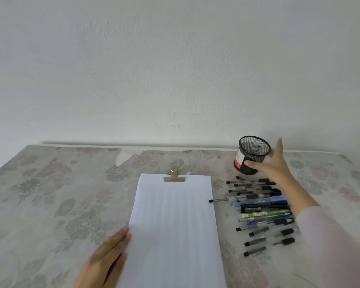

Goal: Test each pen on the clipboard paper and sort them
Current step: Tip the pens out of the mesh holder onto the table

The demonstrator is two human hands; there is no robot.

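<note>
While right hand (273,163) grips mesh cup (253,149), its label (238,159) is unreadable.

Blank paper (175,225) clipped flat; pens (262,210) in row just right; black mesh cup (252,155) tilted.

The paper (175,225) at lower centre is white, smooth and matt, under a softly shining metal clip (174,177). At right, the mesh pen cup (253,150) is black wire. The pens (262,213) are plastic, some barrels clear and glossy. The flowered tablecloth (60,194) looks like matt cloth, and the wall (154,69) is rough and matt.
</note>
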